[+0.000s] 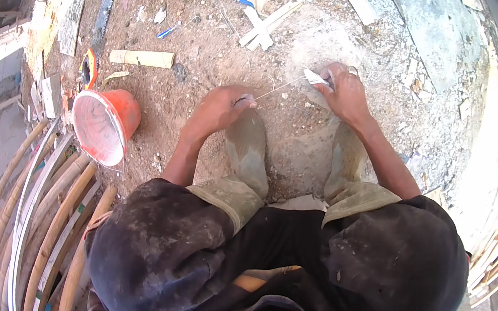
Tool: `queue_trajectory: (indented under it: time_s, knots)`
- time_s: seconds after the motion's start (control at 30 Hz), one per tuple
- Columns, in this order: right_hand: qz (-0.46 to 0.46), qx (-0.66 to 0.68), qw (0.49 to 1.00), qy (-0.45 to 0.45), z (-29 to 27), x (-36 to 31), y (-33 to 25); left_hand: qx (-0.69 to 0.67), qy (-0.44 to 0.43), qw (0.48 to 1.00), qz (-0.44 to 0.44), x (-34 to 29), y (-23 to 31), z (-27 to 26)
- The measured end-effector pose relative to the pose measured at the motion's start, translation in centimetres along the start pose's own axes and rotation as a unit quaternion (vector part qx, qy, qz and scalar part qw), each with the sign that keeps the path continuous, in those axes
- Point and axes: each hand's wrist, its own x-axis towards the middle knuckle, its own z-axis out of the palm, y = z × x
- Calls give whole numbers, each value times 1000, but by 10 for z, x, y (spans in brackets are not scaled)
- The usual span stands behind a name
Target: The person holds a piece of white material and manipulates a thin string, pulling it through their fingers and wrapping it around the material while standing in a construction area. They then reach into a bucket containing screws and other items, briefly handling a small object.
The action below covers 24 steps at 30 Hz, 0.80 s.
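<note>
Evidently, the left hand (224,107) has thumb and fingers pinched on one end of a thin string (281,89), which runs straight up to the right hand. The right hand (346,93) grips a small white piece (314,77) between thumb and fingers; its material cannot be determined. Both hands are above dirt ground (212,56). An orange bucket (129,111) sits left, near a handsaw (89,68); crossed wooden strips (271,23) lie beyond.

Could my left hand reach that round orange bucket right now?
Probably yes: only pebbly brown dirt shows between your left hand and the round orange bucket, though your grip may need to release the thin pale string.
</note>
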Motion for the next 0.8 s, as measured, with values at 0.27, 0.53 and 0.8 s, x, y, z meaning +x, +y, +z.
queue_trajectory:
  time_s: [0.27, 0.53, 0.8]
  knots:
    - [307, 289, 896, 142, -51, 5, 55, -26, -32, 996, -76, -18, -19, -13]
    - [244, 519, 809, 126, -94, 2, 19, 312, 88, 942, 92, -19, 31, -30]
    - [98, 652, 751, -30, -128, 6, -52, -181, 65, 955, 226, 54, 103, -3]
